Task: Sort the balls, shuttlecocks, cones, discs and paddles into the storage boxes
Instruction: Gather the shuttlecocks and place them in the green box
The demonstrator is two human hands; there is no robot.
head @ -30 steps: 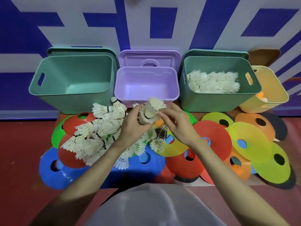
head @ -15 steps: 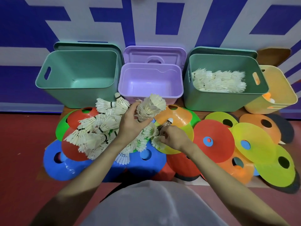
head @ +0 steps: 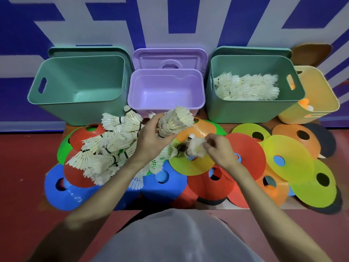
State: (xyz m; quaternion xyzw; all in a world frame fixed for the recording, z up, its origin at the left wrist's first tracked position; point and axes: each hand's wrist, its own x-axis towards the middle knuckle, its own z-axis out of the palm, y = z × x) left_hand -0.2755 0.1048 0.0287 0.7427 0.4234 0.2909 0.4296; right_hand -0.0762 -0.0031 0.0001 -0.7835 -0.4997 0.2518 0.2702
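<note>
- Above the scattered discs (head: pixel 243 154), my left hand (head: pixel 151 140) grips a nested stack of shuttlecocks (head: pixel 174 121), feathers pointing up and away.
- Just right of it, my right hand (head: pixel 217 150) pinches one shuttlecock (head: pixel 195 148) (blurred) over a yellow disc (head: pixel 190 165).
- Loose shuttlecocks (head: pixel 105 148) lie piled to the left.
- More fill the right green box (head: pixel 253 110); the purple box (head: pixel 166 105) sits just beyond my hands.

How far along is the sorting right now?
Early. Done: a batch of shuttlecocks lies in the right green box, and a few balls in the yellow box. In hand: the left hand grips a nested stack; the right hand pinches another shuttlecock. Left: the loose shuttlecock pile and all the discs. The left green box and purple box look empty.
</note>
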